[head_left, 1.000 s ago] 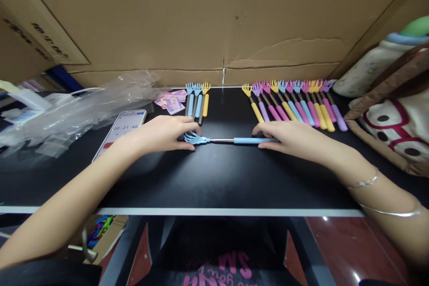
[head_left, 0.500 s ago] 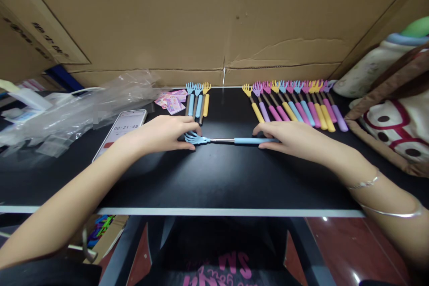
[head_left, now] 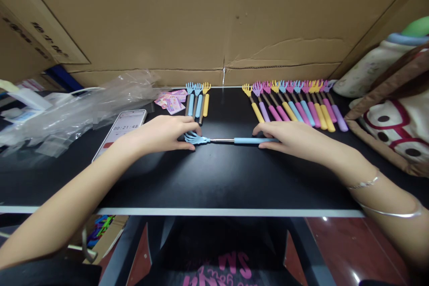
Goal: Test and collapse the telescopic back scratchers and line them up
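A light blue back scratcher (head_left: 224, 140) with a metal shaft lies sideways at the middle of the black table. My left hand (head_left: 164, 133) is closed around its claw-shaped head, thumb on the near side and fingers on the far side. At the other end my right hand (head_left: 291, 140) pinches the blue handle, whose tip is hidden under the palm. Beyond my left hand are a few more back scratchers (head_left: 198, 103), blue and yellow. Farther right, several others (head_left: 296, 105) in yellow, purple, pink and blue stand in a slanted row.
A phone (head_left: 125, 125) showing a timer lies left of my left hand, beside clear plastic bags (head_left: 97, 103). Small pink printed cards (head_left: 174, 100) lie at the back. Cardboard (head_left: 214, 18) walls off the rear. A bottle (head_left: 368, 60) and a brown-edged bag (head_left: 395, 120) stand at right.
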Motion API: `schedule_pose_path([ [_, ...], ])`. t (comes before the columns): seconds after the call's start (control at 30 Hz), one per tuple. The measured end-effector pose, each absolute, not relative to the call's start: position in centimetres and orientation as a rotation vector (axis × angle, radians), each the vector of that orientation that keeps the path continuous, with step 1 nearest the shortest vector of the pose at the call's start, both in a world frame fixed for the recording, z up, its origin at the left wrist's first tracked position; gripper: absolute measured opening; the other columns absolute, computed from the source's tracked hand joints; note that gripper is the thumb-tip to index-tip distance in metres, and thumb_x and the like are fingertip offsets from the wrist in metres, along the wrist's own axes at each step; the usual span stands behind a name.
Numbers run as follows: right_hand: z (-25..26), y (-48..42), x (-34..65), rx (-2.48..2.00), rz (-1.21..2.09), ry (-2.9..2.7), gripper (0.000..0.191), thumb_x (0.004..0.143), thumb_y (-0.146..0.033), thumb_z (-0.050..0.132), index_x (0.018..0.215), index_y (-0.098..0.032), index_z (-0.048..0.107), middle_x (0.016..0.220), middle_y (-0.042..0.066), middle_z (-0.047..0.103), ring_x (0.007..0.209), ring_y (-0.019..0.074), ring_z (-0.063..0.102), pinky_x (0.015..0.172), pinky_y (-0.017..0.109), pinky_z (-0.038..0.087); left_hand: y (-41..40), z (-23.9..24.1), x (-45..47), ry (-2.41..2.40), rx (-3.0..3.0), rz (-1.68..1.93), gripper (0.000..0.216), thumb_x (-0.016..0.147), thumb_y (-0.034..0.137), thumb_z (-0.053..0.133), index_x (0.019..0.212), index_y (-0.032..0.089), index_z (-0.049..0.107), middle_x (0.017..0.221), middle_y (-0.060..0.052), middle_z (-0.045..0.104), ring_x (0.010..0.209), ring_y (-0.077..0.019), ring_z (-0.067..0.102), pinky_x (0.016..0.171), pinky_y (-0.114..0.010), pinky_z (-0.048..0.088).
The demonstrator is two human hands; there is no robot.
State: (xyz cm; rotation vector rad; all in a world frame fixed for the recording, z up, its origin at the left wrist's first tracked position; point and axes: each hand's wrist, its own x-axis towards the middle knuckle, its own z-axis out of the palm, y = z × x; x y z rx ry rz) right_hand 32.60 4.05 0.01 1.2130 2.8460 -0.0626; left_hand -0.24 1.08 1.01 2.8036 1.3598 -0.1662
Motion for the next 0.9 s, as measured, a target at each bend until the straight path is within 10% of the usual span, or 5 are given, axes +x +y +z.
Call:
schedule_pose_path([
  [0.9,0.2,3.98,32.56,1.203,-0.085,2.859,0.021,0.087,-0.039,0.051,0.101,-0.024,0.056,0.087,0.003,0.068,0.064,0.0165,0.058,0.054,0.026,0.031,1.14,0.93,-0.42,1.349,2.817,-0.173,0.034,0.09,0.053,0.052,0.112,0.028,0.055,0.112,0.0,0.062,0.093,-0.017,0.063,0.069,-0.024,0.043],
])
